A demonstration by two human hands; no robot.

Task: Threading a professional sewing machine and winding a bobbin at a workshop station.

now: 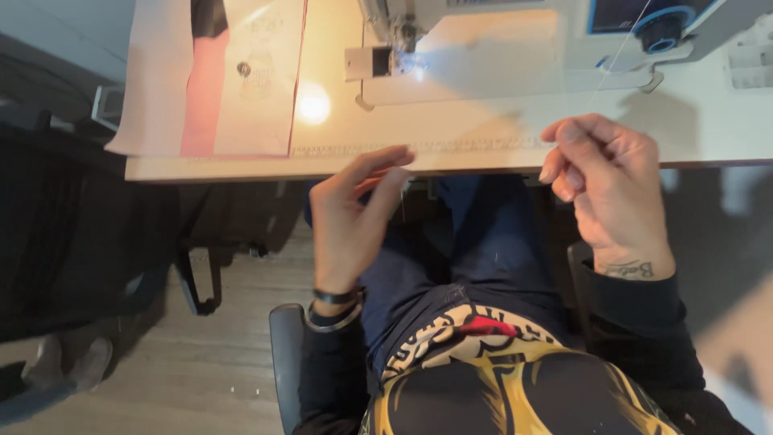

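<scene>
The table [241, 165] is pale cream, with a bright white glare spot. The machine [499, 48] is white, with a blue dial [662, 28] on a dark blue panel. The fabric [217, 76] is pale pink with one deeper pink strip and a black patch at its top. Trousers [483, 242] are navy. The shirt [515, 379] is black with yellow-gold swirls (a red patch near the hem). The wristband [334, 297] is black, the floor [225, 354] grey.

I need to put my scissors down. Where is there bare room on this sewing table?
Bare table lies between the pink fabric and the sewing machine. A strip is free along the front edge, above the left hand. Near the right hand and thread it is crowded.
</scene>
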